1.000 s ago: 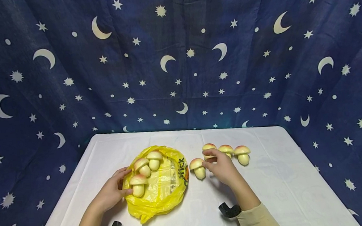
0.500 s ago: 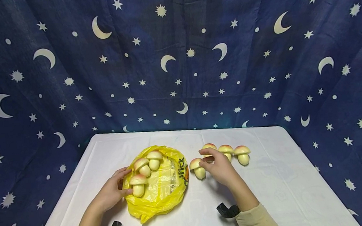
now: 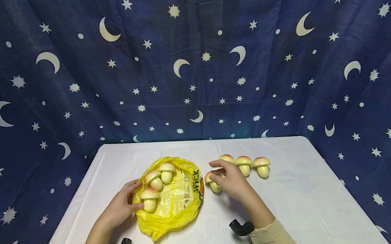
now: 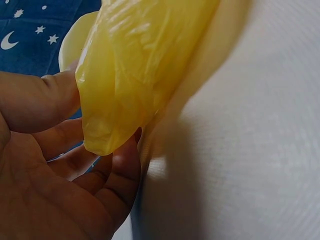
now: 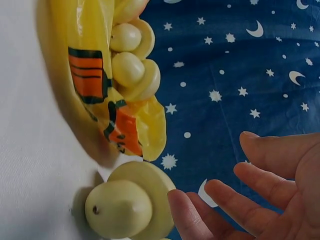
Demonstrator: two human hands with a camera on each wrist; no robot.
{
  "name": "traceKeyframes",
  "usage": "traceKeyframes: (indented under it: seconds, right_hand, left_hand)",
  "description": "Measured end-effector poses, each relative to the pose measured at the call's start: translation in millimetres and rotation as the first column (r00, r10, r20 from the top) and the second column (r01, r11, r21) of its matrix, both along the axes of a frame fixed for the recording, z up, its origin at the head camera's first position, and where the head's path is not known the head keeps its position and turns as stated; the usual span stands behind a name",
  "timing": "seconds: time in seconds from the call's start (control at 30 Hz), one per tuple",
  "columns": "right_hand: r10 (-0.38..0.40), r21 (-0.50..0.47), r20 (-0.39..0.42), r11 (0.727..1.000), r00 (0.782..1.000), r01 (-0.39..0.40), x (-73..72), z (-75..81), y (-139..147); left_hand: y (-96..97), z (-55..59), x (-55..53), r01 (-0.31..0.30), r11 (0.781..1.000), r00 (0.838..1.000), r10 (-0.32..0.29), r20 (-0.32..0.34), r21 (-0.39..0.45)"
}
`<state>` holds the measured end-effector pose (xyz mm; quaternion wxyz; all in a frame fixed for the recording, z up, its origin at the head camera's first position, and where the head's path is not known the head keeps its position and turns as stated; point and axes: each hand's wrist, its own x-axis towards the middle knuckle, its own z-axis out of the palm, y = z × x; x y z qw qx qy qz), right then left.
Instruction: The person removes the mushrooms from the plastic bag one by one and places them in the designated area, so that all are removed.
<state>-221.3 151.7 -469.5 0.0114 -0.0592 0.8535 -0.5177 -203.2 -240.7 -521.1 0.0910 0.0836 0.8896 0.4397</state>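
Note:
A yellow plastic bag (image 3: 169, 220) with its rim rolled open lies on the table, with three toy mushrooms inside along its left part. My left hand (image 3: 120, 206) pinches the left rim, thumb on the inner side and fingers outside, as the left wrist view shows of the bag (image 4: 135, 75). To the right of the bag is a loose toy mushroom (image 3: 208, 177), cream with a reddish cap. Over it hovers my right hand (image 3: 234, 181), fingers spread and nothing held; in the right wrist view its fingertips come right up to the mushroom's (image 5: 120, 205) cap.
Three more mushrooms stand in a row behind the right hand: one partly hidden mushroom (image 3: 226, 158), a middle mushroom (image 3: 244, 164) and a right-hand mushroom (image 3: 261, 166). White cloth covers the table (image 3: 316, 204). A dark blue curtain (image 3: 191, 79) with moons and stars hangs behind.
My right hand has shifted left, from beside the row of mushrooms to over the nearest loose one. The left hand and the bag have stayed put.

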Motion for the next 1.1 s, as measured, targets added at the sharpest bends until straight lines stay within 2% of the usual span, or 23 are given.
traceKeyframes:
  seconds: [0.2,0.37,0.53,0.83,1.1]
  right_hand:
    - [0.012,-0.011,-0.015,1.0,1.0,-0.012,0.2,2.0,-9]
    - [0.02,0.005,0.022,1.0,1.0,-0.02,1.1,1.4,-19]
    - [0.063,0.019,0.043,0.998,0.997,-0.063,2.4,-1.3,-29]
    - [0.127,0.031,0.018,0.991,0.992,-0.127,2.2,-8.2,-46]
    - [0.13,0.047,0.016,0.99,0.991,-0.13,-1.5,-12.8,-57]
  left_hand:
    - [-0.3,-0.2,0.0,-0.001,1.0,1.0,0.001,0.0,0.003]
    - [-0.2,-0.2,0.3,-0.004,1.0,1.0,0.004,0.011,0.006]
    - [-0.4,0.3,0.0,0.001,1.0,1.0,-0.001,0.0,0.009]
    - [-0.9,-0.2,-0.6,0.011,1.0,1.0,-0.011,-0.021,0.007]
    - [-0.3,1.4,0.1,0.01,1.0,1.0,-0.01,-0.019,0.006]
